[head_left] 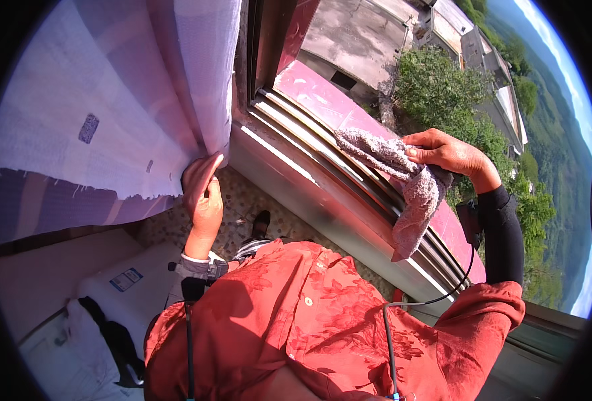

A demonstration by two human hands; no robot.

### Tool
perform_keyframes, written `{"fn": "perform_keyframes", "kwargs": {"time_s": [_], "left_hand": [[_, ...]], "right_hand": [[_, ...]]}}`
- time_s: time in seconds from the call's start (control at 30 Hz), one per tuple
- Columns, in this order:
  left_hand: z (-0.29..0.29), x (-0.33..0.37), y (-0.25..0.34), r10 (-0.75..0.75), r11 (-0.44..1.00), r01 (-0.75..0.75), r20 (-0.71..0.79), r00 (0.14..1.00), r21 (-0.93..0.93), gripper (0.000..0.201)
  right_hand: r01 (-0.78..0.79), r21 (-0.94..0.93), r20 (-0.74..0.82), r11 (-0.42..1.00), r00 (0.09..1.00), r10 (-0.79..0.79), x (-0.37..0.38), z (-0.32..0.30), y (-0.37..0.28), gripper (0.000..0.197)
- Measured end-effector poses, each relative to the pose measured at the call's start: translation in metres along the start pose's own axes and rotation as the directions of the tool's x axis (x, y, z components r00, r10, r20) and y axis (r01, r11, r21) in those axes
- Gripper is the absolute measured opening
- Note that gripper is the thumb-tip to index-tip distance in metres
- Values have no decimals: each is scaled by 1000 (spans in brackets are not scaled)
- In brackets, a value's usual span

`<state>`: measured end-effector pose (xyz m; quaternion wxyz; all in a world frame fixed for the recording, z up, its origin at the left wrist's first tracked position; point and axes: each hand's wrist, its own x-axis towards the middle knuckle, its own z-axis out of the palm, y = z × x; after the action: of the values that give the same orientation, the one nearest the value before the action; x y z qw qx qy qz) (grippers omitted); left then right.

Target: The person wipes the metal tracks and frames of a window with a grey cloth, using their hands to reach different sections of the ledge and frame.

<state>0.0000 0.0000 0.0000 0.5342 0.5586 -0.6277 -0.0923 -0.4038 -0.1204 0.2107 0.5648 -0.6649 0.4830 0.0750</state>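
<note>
- On the head view I have the right hand (449, 152) closed on a cloth (417, 207), pinching it between thumb and fingers.
- The cloth is pale, rough and bunched; one end reaches left over the window track (309, 135), and the other hangs down across the track toward the inner side.
- I see the track as several parallel metal rails running slantwise from the upper middle to the lower right, between the pale inner sill (276, 170) and a pink ledge (309, 87) outside.
- I find the left hand (204, 197) at the edge of a curtain (119, 87), fingers pointing up and touching it; I cannot tell whether they grip the fabric.
- The curtain is pale purple and white, with a frayed lower edge, and fills the upper left of my view.
- Beneath me are the wearer's red shirt (309, 327), a speckled floor (236, 207) and a dark shoe (261, 224).
- A black sleeve (501, 234) covers the right forearm, with a cable (413, 304) looping from near it down to the shirt.
- At lower left I have a white surface bearing a blue label (125, 279).
- Past the ledge I see trees (436, 87), buildings and green hills (553, 120).
</note>
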Motion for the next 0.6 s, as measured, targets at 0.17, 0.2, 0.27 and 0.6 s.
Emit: {"fn": "perform_keyframes", "kwargs": {"time_s": [0.17,0.2,0.27,0.6], "left_hand": [[-49,-1,21,-88,992,88,-7,996,95,42],[-45,-1,21,-95,991,96,-15,995,96,45],[-32,-2,20,-132,986,133,-24,991,101,45],[-32,-15,43,-217,962,217,-16,976,168,40]], "right_hand": [[127,-322,-20,938,990,-141,42,12,-50,46],[132,-280,14,951,991,-134,54,5,-49,47],[174,-282,32,944,985,-172,74,-12,-39,47],[351,-346,141,870,936,-322,117,-17,-51,46]]}}
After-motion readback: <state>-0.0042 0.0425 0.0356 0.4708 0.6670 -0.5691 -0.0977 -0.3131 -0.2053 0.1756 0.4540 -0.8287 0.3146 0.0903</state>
